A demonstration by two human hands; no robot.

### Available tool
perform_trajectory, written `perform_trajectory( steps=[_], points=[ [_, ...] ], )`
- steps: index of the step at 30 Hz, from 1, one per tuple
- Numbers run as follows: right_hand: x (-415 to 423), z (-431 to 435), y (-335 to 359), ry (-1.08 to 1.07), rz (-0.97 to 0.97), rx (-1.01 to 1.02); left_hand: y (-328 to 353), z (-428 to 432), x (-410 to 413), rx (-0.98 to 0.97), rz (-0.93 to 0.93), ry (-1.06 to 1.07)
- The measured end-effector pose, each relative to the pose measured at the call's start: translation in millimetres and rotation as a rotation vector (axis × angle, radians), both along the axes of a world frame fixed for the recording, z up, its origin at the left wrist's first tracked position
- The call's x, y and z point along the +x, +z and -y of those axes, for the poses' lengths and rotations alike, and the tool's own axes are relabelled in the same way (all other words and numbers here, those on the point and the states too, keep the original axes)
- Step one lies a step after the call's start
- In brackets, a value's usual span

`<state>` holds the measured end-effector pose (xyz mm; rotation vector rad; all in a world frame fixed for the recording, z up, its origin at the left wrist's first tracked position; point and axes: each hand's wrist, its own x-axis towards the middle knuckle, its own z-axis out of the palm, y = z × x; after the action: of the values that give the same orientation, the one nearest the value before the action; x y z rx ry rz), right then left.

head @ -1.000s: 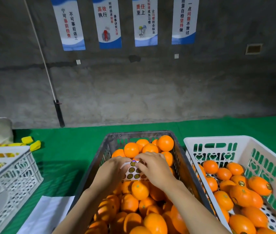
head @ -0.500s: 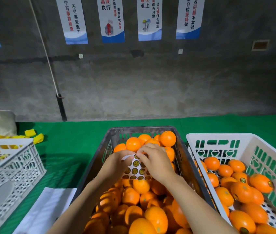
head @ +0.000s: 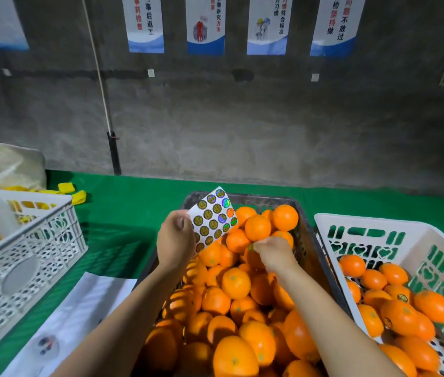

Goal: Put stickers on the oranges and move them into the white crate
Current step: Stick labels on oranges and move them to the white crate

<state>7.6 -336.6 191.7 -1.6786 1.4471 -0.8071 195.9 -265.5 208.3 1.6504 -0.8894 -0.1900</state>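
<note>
A grey crate in the middle is heaped with oranges. My left hand holds a white sticker sheet with rows of round shiny stickers, lifted over the crate's far left corner. My right hand is low over the pile and pinches a small sticker at its fingertips, close to an orange. The white crate on the right holds several oranges, some with stickers.
Another white crate stands at the left on the green table cover. White paper lies in front of it. A pale sack and yellow pieces sit at the back left. A concrete wall is behind.
The hands have parted. My left hand lifted the sticker sheet up and left; my right hand came away with a sticker and dropped toward the oranges.
</note>
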Motion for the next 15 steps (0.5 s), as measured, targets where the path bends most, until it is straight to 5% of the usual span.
perform_trajectory(
  steps=[3, 6, 15],
  points=[
    [9, -1, -19, 0.158, -0.298, 0.164, 1, -3, -4, -0.009, -0.007, -0.064],
    [14, 0, -38, 0.183, -0.368, 0.174, 2, -5, -8, -0.015, 0.007, -0.085],
    [19, 2, -50, 0.155, -0.279, 0.099, 1, -3, -9, 0.006, 0.035, -0.125]
  ],
)
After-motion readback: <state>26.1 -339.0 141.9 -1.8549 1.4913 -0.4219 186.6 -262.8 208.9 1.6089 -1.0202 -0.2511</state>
